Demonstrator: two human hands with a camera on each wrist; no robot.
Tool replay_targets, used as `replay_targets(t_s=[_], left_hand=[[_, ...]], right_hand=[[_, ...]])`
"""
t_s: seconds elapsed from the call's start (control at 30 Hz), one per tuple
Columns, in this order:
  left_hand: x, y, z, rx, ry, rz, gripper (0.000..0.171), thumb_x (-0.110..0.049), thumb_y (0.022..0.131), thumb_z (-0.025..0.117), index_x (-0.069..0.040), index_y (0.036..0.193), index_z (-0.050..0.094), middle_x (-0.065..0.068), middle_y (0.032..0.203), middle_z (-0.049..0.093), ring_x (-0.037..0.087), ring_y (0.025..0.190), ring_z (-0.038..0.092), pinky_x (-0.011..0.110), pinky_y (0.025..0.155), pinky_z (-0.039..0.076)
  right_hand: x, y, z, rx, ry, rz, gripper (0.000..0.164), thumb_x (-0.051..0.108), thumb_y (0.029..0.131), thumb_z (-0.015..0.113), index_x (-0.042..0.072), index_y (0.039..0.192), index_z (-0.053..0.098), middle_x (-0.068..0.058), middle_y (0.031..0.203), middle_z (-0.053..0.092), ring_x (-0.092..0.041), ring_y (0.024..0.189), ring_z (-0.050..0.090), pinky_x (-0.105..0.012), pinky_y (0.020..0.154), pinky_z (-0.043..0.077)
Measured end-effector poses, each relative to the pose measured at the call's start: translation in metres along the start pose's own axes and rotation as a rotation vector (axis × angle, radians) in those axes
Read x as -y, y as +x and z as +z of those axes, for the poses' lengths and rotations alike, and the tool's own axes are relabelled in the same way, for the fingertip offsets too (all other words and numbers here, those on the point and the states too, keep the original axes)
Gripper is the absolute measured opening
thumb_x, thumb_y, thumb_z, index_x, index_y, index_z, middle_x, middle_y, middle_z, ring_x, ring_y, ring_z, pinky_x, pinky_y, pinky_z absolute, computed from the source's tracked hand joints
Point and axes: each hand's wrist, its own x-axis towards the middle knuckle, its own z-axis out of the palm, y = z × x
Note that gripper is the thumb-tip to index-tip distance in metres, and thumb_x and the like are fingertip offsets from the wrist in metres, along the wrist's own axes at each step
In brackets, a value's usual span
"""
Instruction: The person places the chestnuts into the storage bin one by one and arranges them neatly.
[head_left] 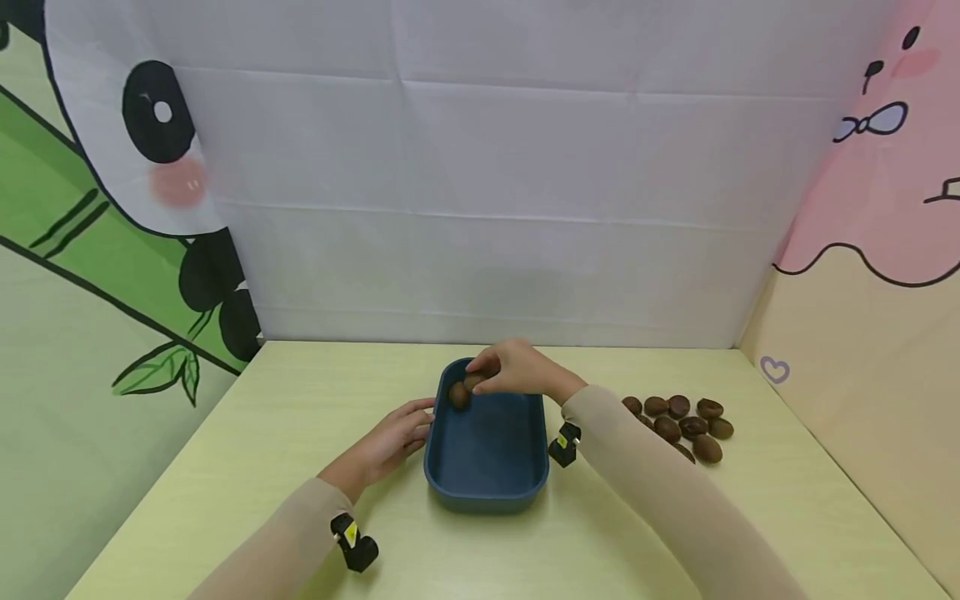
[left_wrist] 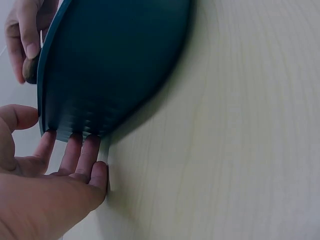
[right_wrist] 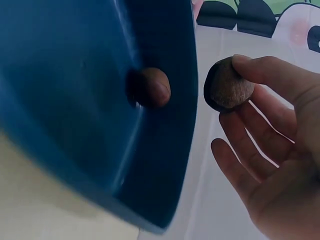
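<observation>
My right hand (head_left: 525,368) pinches a brown chestnut (right_wrist: 231,89) between thumb and fingers, above the far left corner of a blue rectangular tray (head_left: 487,450). Inside that corner lies one chestnut (right_wrist: 157,86), against the tray wall. My left hand (head_left: 393,439) is at the tray's left side. In the left wrist view its fingertips (left_wrist: 75,142) touch the outer wall, fingers extended, while the thumb is close to the rim.
Several chestnuts (head_left: 692,427) lie in a loose group right of the tray, partly hidden by my right sleeve (head_left: 645,475). A white backdrop (head_left: 495,250) stands along the back edge of the pale table (head_left: 360,371). Cartoon-printed panels flank both sides.
</observation>
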Motion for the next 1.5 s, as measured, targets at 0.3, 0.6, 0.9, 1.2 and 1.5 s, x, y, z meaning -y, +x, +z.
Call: replay_targets(t_s=[0.3,0.6,0.9,1.2,1.5], left_hand=[[0.0,0.0,-0.002,0.009,-0.001,-0.004,0.054,-0.018,0.103,0.045,-0.003,0.153,0.032,0.02,0.146,0.049,0.035,0.136,0.046,0.05,0.116,0.026],[0.0,0.001,-0.001,0.02,-0.011,0.001,0.054,-0.016,0.103,0.043,-0.002,0.153,0.03,0.023,0.149,0.044,0.037,0.138,0.042,0.05,0.117,0.025],[0.0,0.0,-0.001,-0.001,-0.01,-0.011,0.054,-0.016,0.102,0.045,-0.003,0.153,0.032,0.022,0.147,0.047,0.037,0.137,0.045,0.05,0.116,0.027],[0.0,0.0,-0.001,0.008,-0.01,-0.005,0.055,-0.017,0.102,0.045,-0.002,0.153,0.031,0.023,0.147,0.047,0.036,0.137,0.045,0.05,0.116,0.027],[0.002,0.001,-0.002,0.009,-0.007,-0.004,0.055,-0.017,0.103,0.045,-0.002,0.154,0.03,0.023,0.147,0.047,0.037,0.137,0.044,0.05,0.116,0.027]], right_hand=[[0.003,0.022,0.027,0.01,0.08,0.126,0.032,0.018,0.088,0.078,0.008,0.118,0.074,0.0,0.107,0.074,-0.01,0.097,0.068,-0.027,0.088,0.053],[0.001,0.028,0.048,0.027,0.047,0.193,0.03,0.019,0.088,0.079,0.013,0.116,0.075,0.003,0.106,0.073,-0.009,0.096,0.067,-0.027,0.086,0.053],[-0.006,0.029,0.062,-0.003,0.087,0.234,0.028,0.02,0.086,0.081,0.011,0.112,0.076,0.005,0.099,0.074,-0.006,0.09,0.067,-0.026,0.084,0.053],[-0.008,0.028,0.074,-0.048,0.068,0.258,0.025,0.015,0.083,0.083,0.009,0.105,0.075,0.003,0.093,0.072,-0.007,0.084,0.065,-0.024,0.079,0.053],[-0.009,0.029,0.077,-0.111,0.023,0.255,0.025,0.018,0.081,0.086,0.009,0.101,0.074,0.003,0.09,0.068,-0.01,0.083,0.061,-0.026,0.078,0.052]])
